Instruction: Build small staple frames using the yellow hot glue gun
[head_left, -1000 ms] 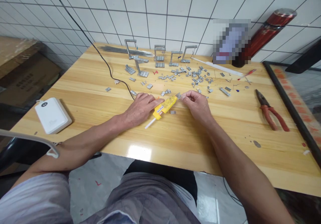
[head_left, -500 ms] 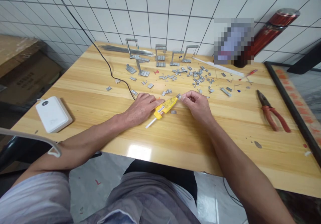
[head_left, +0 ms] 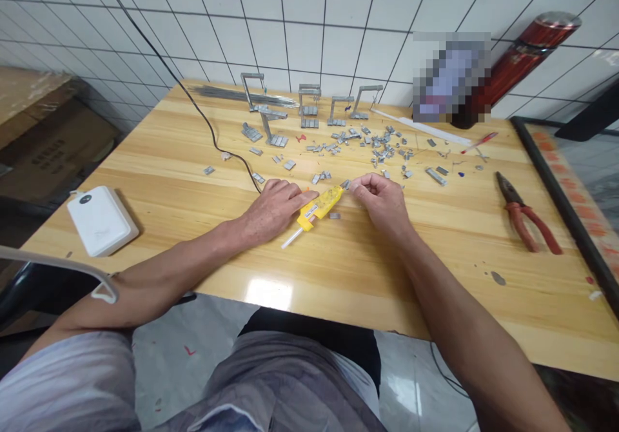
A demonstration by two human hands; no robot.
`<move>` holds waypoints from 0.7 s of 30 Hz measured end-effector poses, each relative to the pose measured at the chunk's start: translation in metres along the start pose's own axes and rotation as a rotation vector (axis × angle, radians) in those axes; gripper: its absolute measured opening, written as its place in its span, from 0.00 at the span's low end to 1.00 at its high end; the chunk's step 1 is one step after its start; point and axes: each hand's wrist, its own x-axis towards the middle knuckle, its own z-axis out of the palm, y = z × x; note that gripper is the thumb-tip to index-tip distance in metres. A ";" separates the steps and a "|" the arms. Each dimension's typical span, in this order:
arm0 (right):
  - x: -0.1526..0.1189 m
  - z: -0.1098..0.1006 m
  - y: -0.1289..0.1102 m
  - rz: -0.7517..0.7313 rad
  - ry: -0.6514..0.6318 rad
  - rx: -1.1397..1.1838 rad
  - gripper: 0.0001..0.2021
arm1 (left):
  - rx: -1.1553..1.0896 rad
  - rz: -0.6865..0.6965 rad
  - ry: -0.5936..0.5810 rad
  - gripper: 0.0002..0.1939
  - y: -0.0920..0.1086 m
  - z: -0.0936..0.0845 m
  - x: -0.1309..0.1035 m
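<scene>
My left hand [head_left: 278,207] is wrapped round the handle of a yellow hot glue gun [head_left: 321,204], a white glue stick [head_left: 292,238] poking out of its rear end. The gun's nozzle points up and right. My right hand [head_left: 380,201] pinches a small grey metal piece [head_left: 345,185] close to that nozzle; I cannot tell whether the two touch. Under the gun lies another small grey piece [head_left: 334,216]. Just beyond my hands are several loose grey pieces [head_left: 321,177].
Behind stand several small grey frames [head_left: 276,126] and a bundle of thin metal rods [head_left: 236,97]. Pliers [head_left: 522,213] and a red flask [head_left: 527,64] are on the right. A white power bank [head_left: 102,221] sits left, and a black cable [head_left: 213,137] crosses the table.
Hardly anything differs. My left hand keeps the glue gun in place, and my right hand stays at the nozzle with the small metal piece, shifted very slightly.
</scene>
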 end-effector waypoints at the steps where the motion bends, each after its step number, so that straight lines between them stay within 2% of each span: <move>1: 0.000 0.000 0.000 0.006 -0.003 0.010 0.16 | 0.003 0.002 0.009 0.25 0.000 0.001 0.000; 8: 0.002 0.002 0.003 0.024 0.009 0.059 0.16 | 0.030 0.024 0.058 0.24 0.001 0.004 -0.001; 18: -0.001 0.003 0.001 0.015 0.028 0.053 0.14 | 0.054 -0.002 -0.002 0.24 0.002 0.002 -0.001; 21: -0.001 0.002 0.000 0.011 0.041 0.051 0.15 | 0.045 0.007 0.036 0.24 -0.001 0.002 -0.001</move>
